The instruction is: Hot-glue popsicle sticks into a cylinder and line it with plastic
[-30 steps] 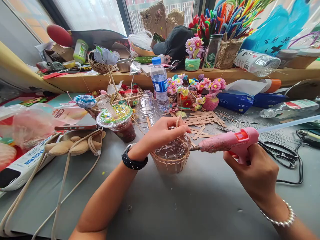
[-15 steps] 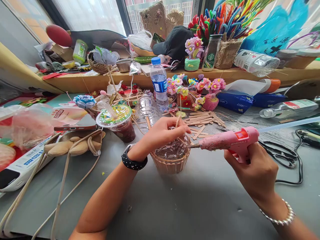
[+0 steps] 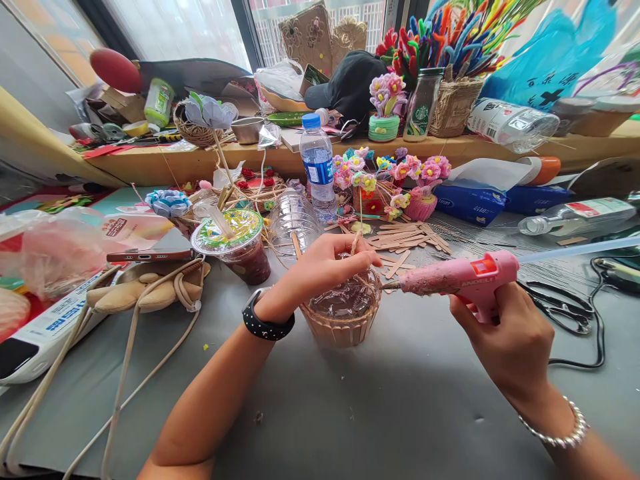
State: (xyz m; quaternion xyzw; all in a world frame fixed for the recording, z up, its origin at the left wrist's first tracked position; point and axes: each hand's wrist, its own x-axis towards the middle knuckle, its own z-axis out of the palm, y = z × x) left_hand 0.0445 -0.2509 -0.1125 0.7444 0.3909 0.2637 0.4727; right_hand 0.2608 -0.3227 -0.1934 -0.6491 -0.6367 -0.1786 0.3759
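A small round basket (image 3: 340, 330) stands on the grey table, its outside ringed with upright wooden sticks. Clear, shiny plastic (image 3: 343, 301) domes up inside it. Over the basket, my left hand (image 3: 333, 263) is closed, thumb and fingers pinching a piece of twine (image 3: 355, 243) that rises above the fingertips. My right hand (image 3: 505, 340) is wrapped round the handle of a pink glue gun (image 3: 457, 277). The gun's nozzle points left, close to the basket's upper right rim; whether it touches is hard to tell. A clear glue stick (image 3: 575, 250) sticks out of its back.
Loose wooden sticks (image 3: 405, 240) lie behind the basket. A lidded drink cup (image 3: 245, 257) and a water bottle (image 3: 320, 173) stand to the left and behind. Black-handled scissors (image 3: 560, 307) and a black cable (image 3: 600, 333) lie at right, a corded pouch (image 3: 130, 293) at left.
The glue gun and my right hand have shifted very slightly, with the nozzle still by the basket's rim. My left hand and the basket look unmoved.
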